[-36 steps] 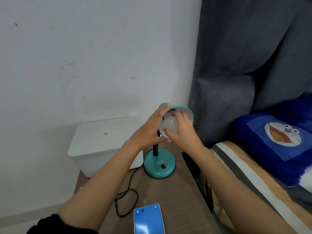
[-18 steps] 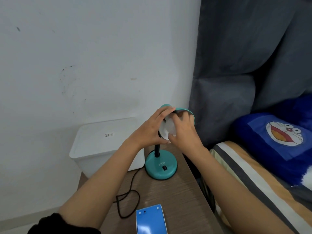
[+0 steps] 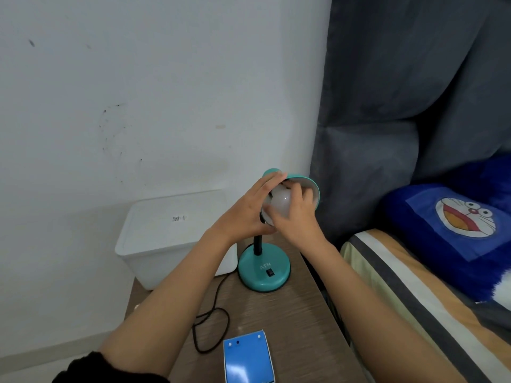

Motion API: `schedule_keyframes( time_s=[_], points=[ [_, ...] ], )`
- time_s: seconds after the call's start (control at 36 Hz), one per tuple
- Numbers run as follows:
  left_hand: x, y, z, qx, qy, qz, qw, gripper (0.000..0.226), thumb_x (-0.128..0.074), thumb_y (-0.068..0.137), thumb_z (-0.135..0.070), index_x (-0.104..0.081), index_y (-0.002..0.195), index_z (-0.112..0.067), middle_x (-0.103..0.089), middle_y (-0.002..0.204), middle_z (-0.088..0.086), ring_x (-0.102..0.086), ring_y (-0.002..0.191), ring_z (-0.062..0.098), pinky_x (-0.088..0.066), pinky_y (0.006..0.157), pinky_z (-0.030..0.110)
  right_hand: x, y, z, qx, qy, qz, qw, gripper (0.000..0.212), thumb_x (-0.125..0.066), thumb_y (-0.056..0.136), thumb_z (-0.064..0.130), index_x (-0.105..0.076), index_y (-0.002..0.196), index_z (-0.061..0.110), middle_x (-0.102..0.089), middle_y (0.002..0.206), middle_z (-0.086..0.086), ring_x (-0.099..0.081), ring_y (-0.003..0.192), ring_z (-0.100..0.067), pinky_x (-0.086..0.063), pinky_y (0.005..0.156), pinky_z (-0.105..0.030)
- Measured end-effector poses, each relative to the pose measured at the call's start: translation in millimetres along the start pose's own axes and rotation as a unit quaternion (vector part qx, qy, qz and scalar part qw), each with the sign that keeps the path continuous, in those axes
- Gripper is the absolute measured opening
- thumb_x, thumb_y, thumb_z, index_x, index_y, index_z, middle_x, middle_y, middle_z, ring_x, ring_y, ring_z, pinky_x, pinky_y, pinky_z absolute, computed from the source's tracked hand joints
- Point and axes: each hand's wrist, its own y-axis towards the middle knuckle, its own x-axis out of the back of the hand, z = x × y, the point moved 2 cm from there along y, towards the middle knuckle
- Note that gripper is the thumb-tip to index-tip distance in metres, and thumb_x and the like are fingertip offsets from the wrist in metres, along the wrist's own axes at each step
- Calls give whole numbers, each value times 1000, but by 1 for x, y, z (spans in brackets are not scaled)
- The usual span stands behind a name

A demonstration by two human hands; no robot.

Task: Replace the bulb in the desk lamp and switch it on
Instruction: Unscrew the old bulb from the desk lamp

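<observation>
A teal desk lamp stands on a wooden bedside table (image 3: 298,322), with its round base (image 3: 264,272) and a black rocker switch (image 3: 270,272) facing me. Its teal shade (image 3: 311,186) is tilted toward me. My left hand (image 3: 246,214) grips the back and left side of the shade. My right hand (image 3: 297,217) is wrapped around a white bulb (image 3: 280,201) inside the shade's mouth, fingers reaching in around it. The bulb's screw end and the socket are hidden.
A blue and white bulb box (image 3: 247,357) lies near the table's front edge. The lamp's black cord (image 3: 213,324) loops across the table. A white plastic bin (image 3: 171,230) stands left of the lamp. A bed with a blue cartoon pillow (image 3: 456,230) lies right, grey curtain (image 3: 401,106) behind.
My right hand has shifted its grip around the bulb, fingers moving further up into the shade. My left hand keeps its hold on the shade.
</observation>
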Motion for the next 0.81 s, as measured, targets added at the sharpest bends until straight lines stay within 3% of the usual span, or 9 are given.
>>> schedule_keyframes(
  time_s=[0.08,0.14,0.28,0.39,0.44,0.64,0.72,0.81],
  points=[
    [1,0,-2,3,1,10,1000,100,-80,64,-8,-21,142,-25,-26,146,-6,-24,137,4,-21,109,9,1,2,5,-83,90,8,992,52,-53,91,41,-37,127,8,-41,131,-17,-46,115,-27,-43,99,-37],
    [2,0,-2,4,1,15,1000,101,-80,63,-7,-19,142,-26,-25,145,-7,-23,137,3,-20,110,8,3,6,7,-88,82,5,993,49,-57,89,35,-40,126,7,-44,129,-17,-49,113,-29,-45,96,-39],
    [1,0,-2,2,4,24,1000,102,-81,64,-11,-19,143,-27,-26,145,-7,-24,138,8,-23,112,15,9,9,3,-57,53,11,997,62,-71,76,18,-42,131,18,-41,130,-12,-44,119,-24,-35,92,-23],
    [2,1,-4,4,0,23,1000,101,-81,65,-12,-19,142,-28,-25,145,-7,-24,138,6,-22,111,11,1,10,0,-109,109,-1,988,57,-58,85,43,-40,130,12,-47,130,-11,-49,116,-23,-44,97,-34],
    [3,1,-4,1,2,23,1000,100,-81,66,-12,-19,142,-26,-26,147,-3,-24,138,7,-22,111,12,0,12,1,-152,129,14,980,54,-49,89,47,-43,127,8,-55,123,-14,-57,107,-27,-53,86,-40],
    [3,0,-2,17,5,29,999,106,-82,64,-12,-15,143,-34,-25,150,-1,-22,140,8,-22,114,16,4,9,3,-26,-13,-43,999,58,-70,76,24,-48,127,9,-56,124,-13,-49,118,-28,-43,97,-33],
    [2,0,-2,23,-2,28,999,105,-81,65,-11,-14,143,-36,-24,151,-1,-22,141,8,-23,114,17,2,4,0,12,-37,-35,999,57,-66,81,25,-42,131,11,-45,129,-14,-38,124,-29,-38,104,-39],
    [2,-1,-3,21,-4,23,999,102,-80,66,-10,-16,144,-31,-24,151,0,-23,140,8,-24,113,16,-1,4,3,-19,17,-27,999,48,-53,91,34,-39,131,9,-41,130,-16,-40,122,-28,-40,102,-41]
  ],
)
